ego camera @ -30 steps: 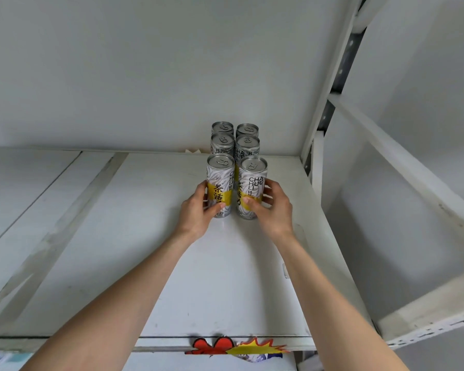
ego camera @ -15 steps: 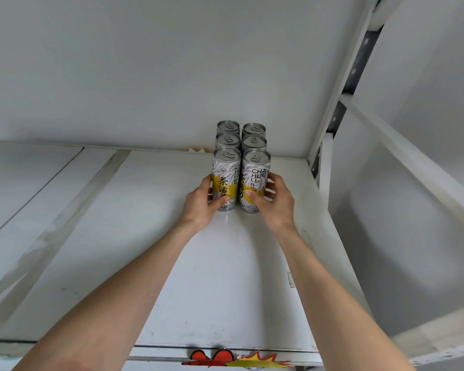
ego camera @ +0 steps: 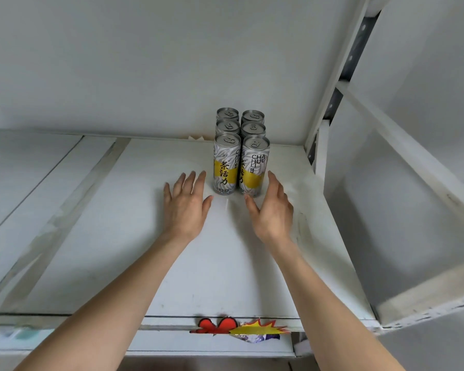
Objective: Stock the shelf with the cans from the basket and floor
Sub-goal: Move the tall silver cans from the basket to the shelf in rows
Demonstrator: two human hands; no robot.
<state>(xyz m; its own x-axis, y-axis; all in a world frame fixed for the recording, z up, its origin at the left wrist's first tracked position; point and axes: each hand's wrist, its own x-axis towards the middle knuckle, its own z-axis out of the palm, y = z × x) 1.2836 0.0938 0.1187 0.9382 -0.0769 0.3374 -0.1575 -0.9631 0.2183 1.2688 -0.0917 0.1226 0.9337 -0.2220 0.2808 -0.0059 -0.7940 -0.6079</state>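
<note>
Several silver cans with yellow label bands stand upright in two rows on the white shelf (ego camera: pixel 123 236), near its back right corner. The front left can (ego camera: pixel 226 164) and the front right can (ego camera: pixel 253 167) touch side by side. My left hand (ego camera: pixel 186 204) hovers open just left of the front pair, fingers spread, holding nothing. My right hand (ego camera: pixel 271 207) is open just right of them, palm turned toward the cans and not touching. The basket and floor are out of view.
A white upright post (ego camera: pixel 332 84) with a dark slotted strip borders the shelf on the right. A red and yellow paper tag (ego camera: pixel 239 326) sticks on the shelf's front edge. The white back wall stands right behind the cans.
Both hands have let go of the front two cans and pulled back a little toward me, fingers now spread. The cans stay standing against the rows behind.
</note>
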